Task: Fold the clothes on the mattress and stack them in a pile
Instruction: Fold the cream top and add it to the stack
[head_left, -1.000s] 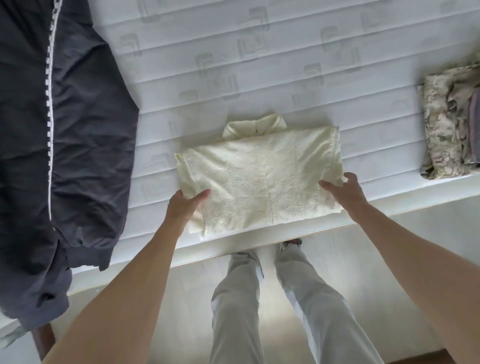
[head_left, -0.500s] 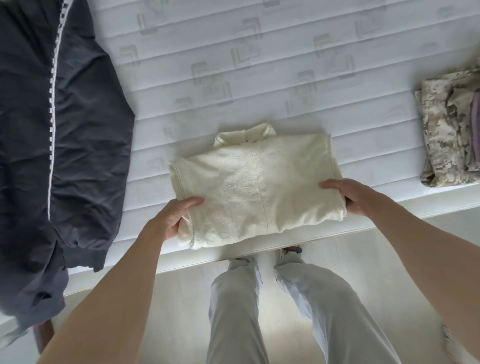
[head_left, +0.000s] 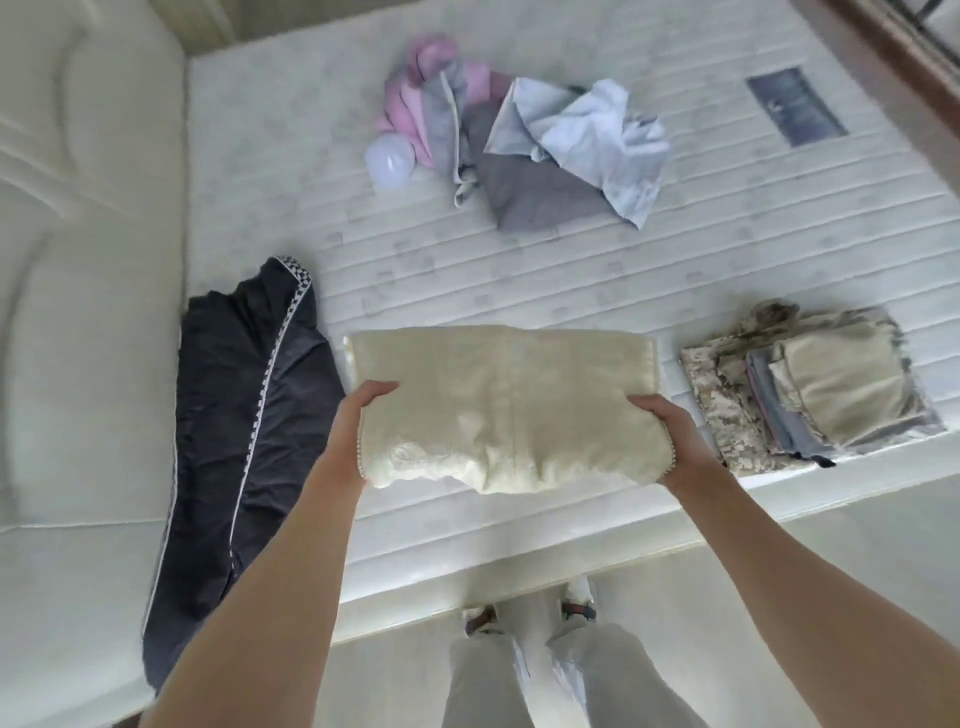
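Both hands, left hand (head_left: 366, 415) and right hand (head_left: 662, 431), grip the folded cream garment (head_left: 504, 405) by its ends, left of the pile (head_left: 810, 395). Best kept level and lowered squarely onto it.

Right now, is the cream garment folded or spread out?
Folded. The cream garment is a compact thick rectangle, held at its sides by the left hand and right hand.

I see a white quilted mattress (head_left: 571, 280) with a dark label patch (head_left: 795, 106) near its far right. A cream padded headboard (head_left: 78, 260) runs along the left. A dark wooden frame edge (head_left: 893, 62) crosses the top right corner. Pale floor (head_left: 857, 561) lies below, in soft, even light.
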